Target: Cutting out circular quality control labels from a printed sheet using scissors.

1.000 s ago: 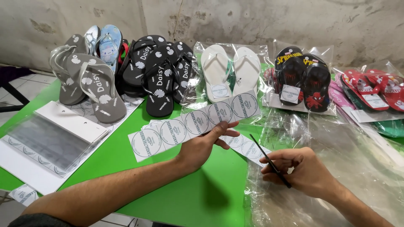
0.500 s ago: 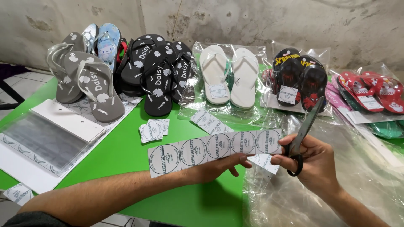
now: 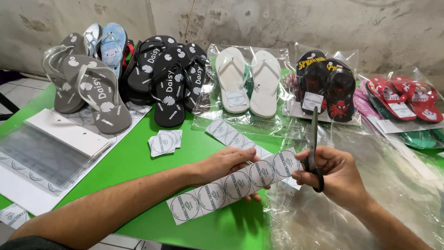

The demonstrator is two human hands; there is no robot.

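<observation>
The sticker strip (image 3: 236,184), a row of round labels, sits low in the middle of the frame, held just above the green desk (image 3: 134,162). Left hand (image 3: 226,165) has its grip pinched on the strip's middle; right hand (image 3: 333,173) is closed on black scissors (image 3: 314,139) at the strip's right end, blades up. Bagged white flip-flops (image 3: 247,81) lie behind, and a small stack of cut labels (image 3: 164,141) to the left.

The right hand (image 3: 335,173) covers the handles of the scissors (image 3: 313,139), so only the blades show. Fingers of the left hand (image 3: 229,164) lie hidden behind the label strip (image 3: 236,184). Right of the scissors, the red sandals (image 3: 409,99) are cut off by the frame's edge.
</observation>
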